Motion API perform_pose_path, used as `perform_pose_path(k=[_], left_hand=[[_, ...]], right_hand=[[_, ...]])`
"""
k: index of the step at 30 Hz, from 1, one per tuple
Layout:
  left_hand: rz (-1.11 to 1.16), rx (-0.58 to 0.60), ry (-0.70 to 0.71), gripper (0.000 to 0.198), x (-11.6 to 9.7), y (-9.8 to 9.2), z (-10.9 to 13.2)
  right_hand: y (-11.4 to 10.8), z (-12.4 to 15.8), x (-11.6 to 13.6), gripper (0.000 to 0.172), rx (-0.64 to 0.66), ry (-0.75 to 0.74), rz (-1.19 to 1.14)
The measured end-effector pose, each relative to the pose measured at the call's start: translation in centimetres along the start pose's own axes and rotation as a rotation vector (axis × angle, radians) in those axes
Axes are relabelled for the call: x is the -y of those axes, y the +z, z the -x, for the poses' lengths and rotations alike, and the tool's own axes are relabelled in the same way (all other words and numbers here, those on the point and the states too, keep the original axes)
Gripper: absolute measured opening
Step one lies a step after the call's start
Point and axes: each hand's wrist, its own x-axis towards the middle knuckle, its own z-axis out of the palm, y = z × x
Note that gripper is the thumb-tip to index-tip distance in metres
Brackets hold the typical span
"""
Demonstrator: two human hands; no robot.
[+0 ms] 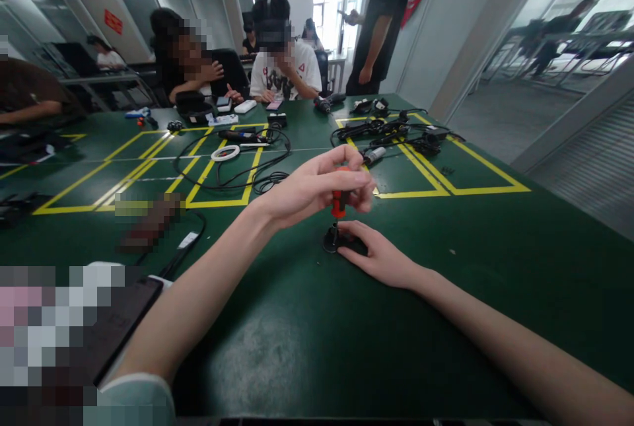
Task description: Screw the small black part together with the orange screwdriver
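Observation:
My left hand is closed around the red and black handle of a screwdriver, held upright with its shaft pointing down. Below it, a small round black part with a short upright post lies on the green table. The screwdriver's tip meets the top of that post, though the exact contact is too small to make out. My right hand rests on the table with thumb and fingers closed about the right side of the black part. Some of the part is hidden behind those fingers.
The green table bears yellow tape rectangles. Black cables lie at the back right, and a white ring with more cable at the back left. A dark phone is at the near left. Several people sit or stand beyond the table.

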Motion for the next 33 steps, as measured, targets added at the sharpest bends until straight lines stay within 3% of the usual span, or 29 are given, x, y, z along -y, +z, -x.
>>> perform_pose_path(k=[9, 17, 23, 33], left_hand=[[0.023, 0.033, -0.032, 0.033, -0.1, -0.2, -0.1], [0.011, -0.060, 0.063, 0.028, 1.0, -0.1, -0.3], [0.061, -0.111, 0.125, 0.041, 1.6, 1.1, -0.5], [0.010, -0.014, 0.034, 0.038, 0.8, 0.9, -0.6]], right_hand=[[-0.2, -0.1, 0.3, 0.032, 0.010, -0.015, 0.033], [-0.1, 0.2, 0.1, 0.032, -0.010, -0.020, 0.037], [-0.1, 0.3, 0.1, 0.031, -0.004, -0.014, 0.014], [-0.1, -0.1, 0.0, 0.026, -0.010, 0.038, -0.018]])
